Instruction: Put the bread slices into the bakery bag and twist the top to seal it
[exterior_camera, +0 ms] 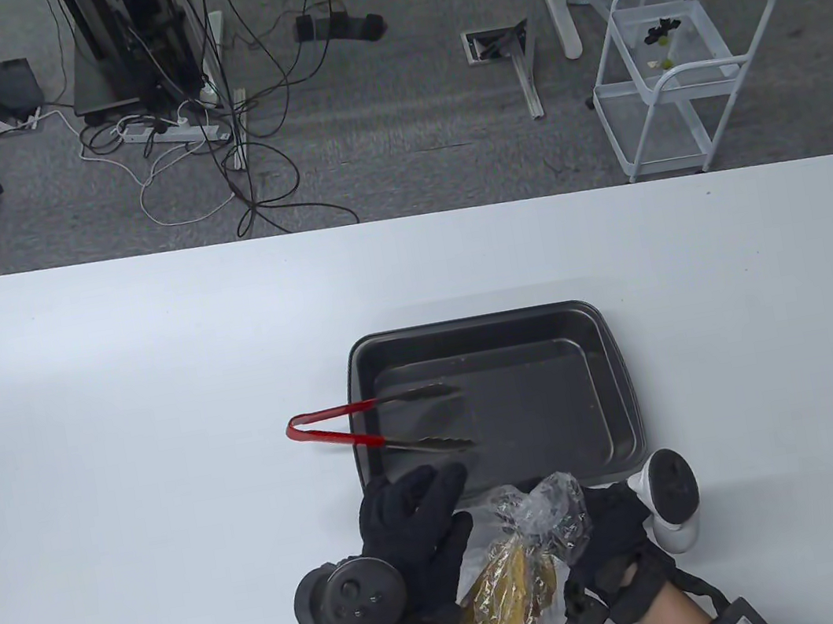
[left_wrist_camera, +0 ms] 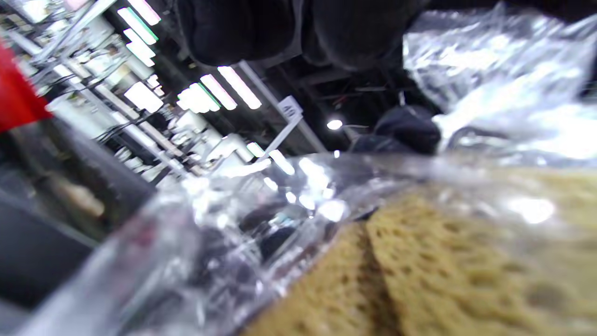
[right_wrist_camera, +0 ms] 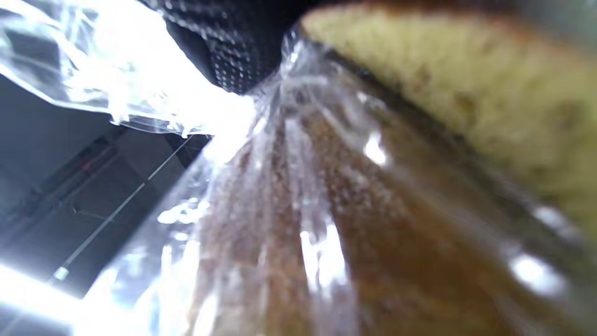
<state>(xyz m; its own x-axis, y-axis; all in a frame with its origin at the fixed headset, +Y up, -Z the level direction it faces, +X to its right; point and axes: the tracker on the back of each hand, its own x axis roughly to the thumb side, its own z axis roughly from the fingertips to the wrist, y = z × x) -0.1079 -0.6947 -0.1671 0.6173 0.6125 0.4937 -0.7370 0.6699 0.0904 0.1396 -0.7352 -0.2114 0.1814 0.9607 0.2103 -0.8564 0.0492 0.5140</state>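
- Bakery bag: clear plastic, at the near edge of the white worktop, between the two hands, just in front of the dark baking tray.
- Bread slices: inside the bag, yellow-brown, standing on edge side by side. Left wrist view shows two porous slice faces pressed together behind the film. Right wrist view shows crust and crumb through the plastic.
- Bag top: gathered into a crumpled bunch above the slices, leaning toward the right hand.
- Right hand: black glove, white tracker on its back; grip closed on the bunched bag top, fingers curled round the film.
- Left hand: black glove, dark tracker on its back; fingers extended and loosely spread, lying against the left side of the bag. Grip open; no pinch on the plastic seen.
- Tongs: red handles, metal tips; lying across the tray's left rim, tips inside the tray, hinge end out over the worktop. Not touched by either hand.
- Tray interior: no bread seen in it.
- Both wrist views blurred; finer finger placement cannot be told.
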